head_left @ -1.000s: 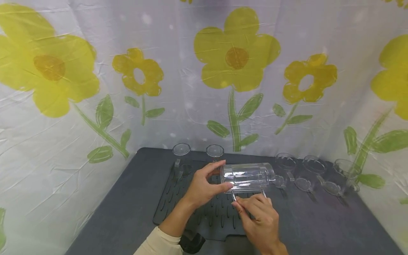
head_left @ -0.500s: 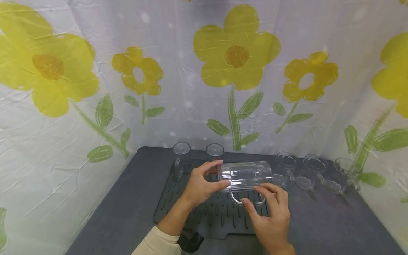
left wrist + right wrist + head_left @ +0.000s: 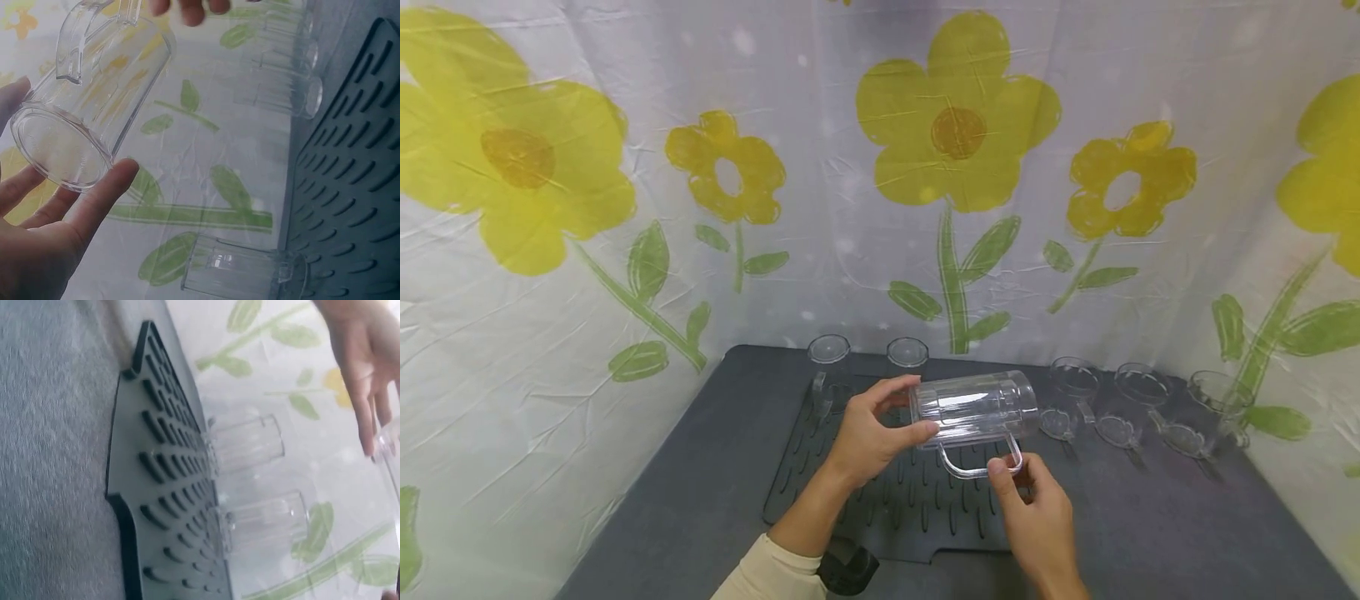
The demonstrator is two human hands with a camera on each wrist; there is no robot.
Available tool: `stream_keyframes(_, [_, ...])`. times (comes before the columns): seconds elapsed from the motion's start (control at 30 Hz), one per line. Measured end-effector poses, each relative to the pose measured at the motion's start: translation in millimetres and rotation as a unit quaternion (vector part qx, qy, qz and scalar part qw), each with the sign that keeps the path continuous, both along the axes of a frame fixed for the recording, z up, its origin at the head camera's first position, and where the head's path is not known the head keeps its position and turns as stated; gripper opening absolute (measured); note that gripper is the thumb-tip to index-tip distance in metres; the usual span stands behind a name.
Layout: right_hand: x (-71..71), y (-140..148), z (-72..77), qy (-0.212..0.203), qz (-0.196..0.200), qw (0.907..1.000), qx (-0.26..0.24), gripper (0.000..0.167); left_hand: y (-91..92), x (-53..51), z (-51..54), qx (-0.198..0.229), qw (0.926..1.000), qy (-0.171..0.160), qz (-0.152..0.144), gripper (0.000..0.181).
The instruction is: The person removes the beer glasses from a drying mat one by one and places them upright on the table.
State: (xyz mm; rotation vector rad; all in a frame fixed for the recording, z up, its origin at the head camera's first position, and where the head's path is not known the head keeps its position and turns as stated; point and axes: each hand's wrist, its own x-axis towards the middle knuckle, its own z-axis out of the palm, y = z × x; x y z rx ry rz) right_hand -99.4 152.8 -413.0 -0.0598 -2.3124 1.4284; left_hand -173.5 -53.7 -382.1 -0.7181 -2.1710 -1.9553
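A clear glass mug (image 3: 973, 408) is held on its side above the mat, its handle towards me and its right end slightly raised. My left hand (image 3: 868, 437) grips the mug round its base, thumb in front and fingers behind; the left wrist view shows the round base (image 3: 59, 150) between the spread fingers. My right hand (image 3: 1037, 517) is at the right corner of the handle (image 3: 966, 472), which lies between thumb and fingers in a light pinch. The right fingertips (image 3: 190, 12) show beyond the handle in the left wrist view.
A dark ribbed drying mat (image 3: 895, 533) lies on the grey table (image 3: 685, 500). Two clear mugs, one (image 3: 830, 375) left of the other (image 3: 907, 354), stand at its back. Three more, including the rightmost mug (image 3: 1210, 417), stand at the right. A flowered curtain (image 3: 820, 275) hangs behind.
My right hand lets go of the handle, opens, then comes back to the handle's right corner. The left hand keeps its grip, and the mug's right end has tilted up a little.
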Motion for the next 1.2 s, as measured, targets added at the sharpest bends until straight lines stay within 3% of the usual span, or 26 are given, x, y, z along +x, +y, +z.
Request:
stream_keyframes(0.1, [1.2, -2.2, 0.7, 0.018, 0.037, 0.9976, -0.055, 0.017, -0.7, -2.2, -5.9, 0.007, 0.9999, 0.003, -0.007, 0.06])
stream_keyframes(0.27, [1.7, -2.1, 6.0, 0.022, 0.09, 0.9847, -0.148, 0.018, -3.1, -2.2, -8.8, 0.017, 0.9993, -0.008, -0.031, 0.066])
stream_keyframes(0.37, [1.1, -0.6, 10.2, 0.03, 0.111, 0.9773, -0.178, 0.019, -4.5, -2.0, -9.8, 0.016, 0.9983, -0.03, -0.047, 0.069])
stream_keyframes(0.57, [-1.6, 1.2, 17.2, 0.064, 0.159, 0.9537, -0.247, 0.019, -5.3, -1.0, -12.5, 0.021, 0.9941, -0.078, -0.072, 0.073])
stream_keyframes(0.77, [-2.0, 0.4, 22.6, 0.072, 0.171, 0.9481, -0.258, 0.017, -3.3, 0.0, -16.4, 0.001, 0.9947, -0.076, -0.07, 0.078])
stream_keyframes(1.07, [-1.4, -5.1, 32.4, 0.051, 0.183, 0.9503, -0.246, 0.017, 2.2, 1.3, -25.3, -0.067, 0.9959, -0.038, -0.046, 0.086])
stream_keyframes(1.2, [-1.0, -9.4, 35.0, 0.042, 0.202, 0.9405, -0.27, 0.017, 4.2, 0.6, -29.3, -0.082, 0.9954, -0.021, -0.045, 0.085])
